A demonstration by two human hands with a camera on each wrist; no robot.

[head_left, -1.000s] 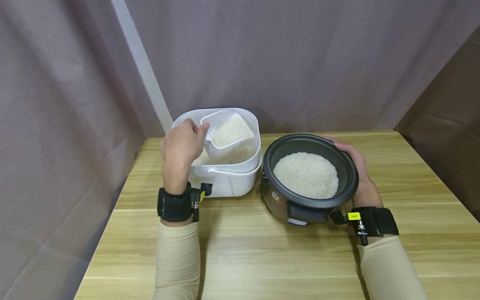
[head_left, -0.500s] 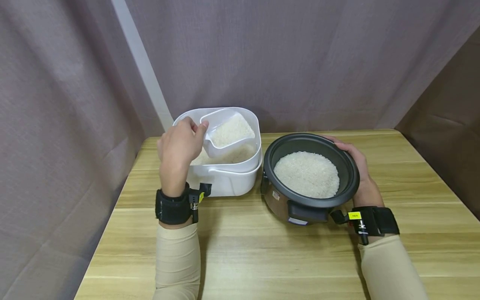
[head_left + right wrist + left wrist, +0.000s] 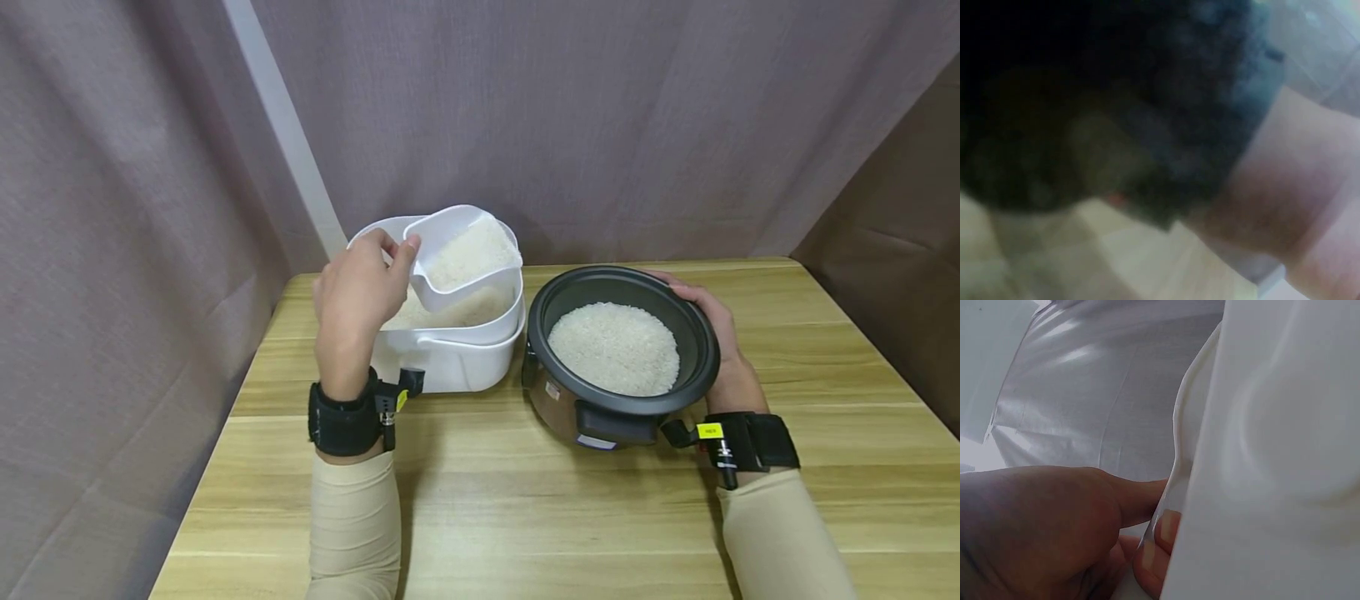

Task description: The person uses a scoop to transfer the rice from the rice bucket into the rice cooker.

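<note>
On the desk (image 3: 480, 500) a rice bin (image 3: 450, 367) stands far left, with the cooker pot (image 3: 570, 408) just beside it on the right. The scoop (image 3: 465, 258) hangs above the bin's far part, held by the left hand (image 3: 356, 296); the right hand (image 3: 712, 333) rests on the pot's right side. Rice lies in all three.

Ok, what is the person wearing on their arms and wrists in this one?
Both arms wear close-fitting beige sleeves to the wrist. Each wrist carries a broad black strap with a small black camera mount: left strap, right strap. The right mount bears a yellow label, the left a smaller yellow mark. Both hands are bare.
</note>
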